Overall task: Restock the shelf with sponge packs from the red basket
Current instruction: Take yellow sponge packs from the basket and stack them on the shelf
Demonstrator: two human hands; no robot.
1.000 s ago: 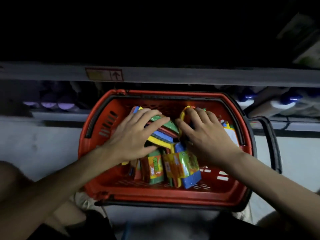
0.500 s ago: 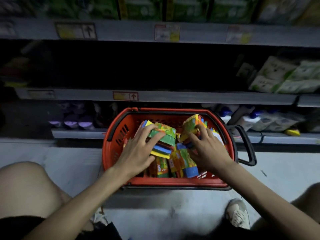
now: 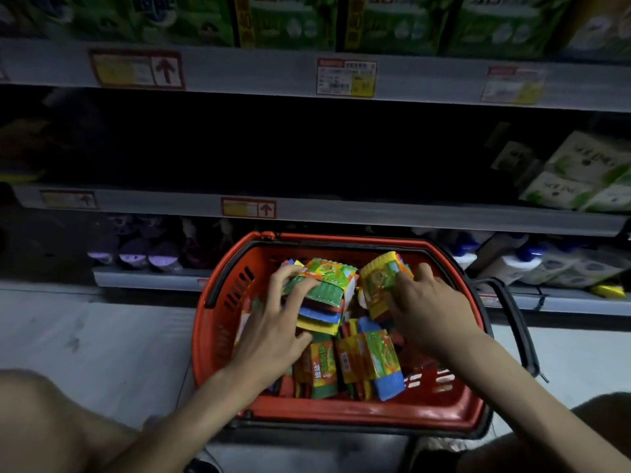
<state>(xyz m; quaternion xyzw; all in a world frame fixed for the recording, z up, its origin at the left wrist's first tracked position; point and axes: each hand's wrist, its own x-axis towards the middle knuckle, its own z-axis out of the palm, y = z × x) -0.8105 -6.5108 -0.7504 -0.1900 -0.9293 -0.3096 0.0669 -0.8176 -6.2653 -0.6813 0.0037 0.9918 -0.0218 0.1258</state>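
As we crouch on the shop floor (image 3: 102,353), the red basket (image 3: 218,322) sits between our knees (image 3: 41,421), pushed close under the shelf (image 3: 341,213), a spot we judge chosen to keep its load within easy reach. Our left hand (image 3: 273,332) spreads wide over a stack of sponge packs (image 3: 321,295), fingers (image 3: 290,278) curled across the top wrapper and thumb tucked against the near edge, so that several packs sit together as one tilted bundle. Our right hand (image 3: 430,315) is wrapped round a single yellow-and-green pack (image 3: 380,285) at the basket's far right, thumb by its upper corner and fingers over its face; how far they reach beneath, we cannot tell. Both loads are raised above the loose packs (image 3: 372,360) lying jumbled in the basket, yet neither has cleared the rim. The bay over the shelf is too dark for us to make out what it holds. Taking a load in each hand, in our judgement, cuts the number of trips.
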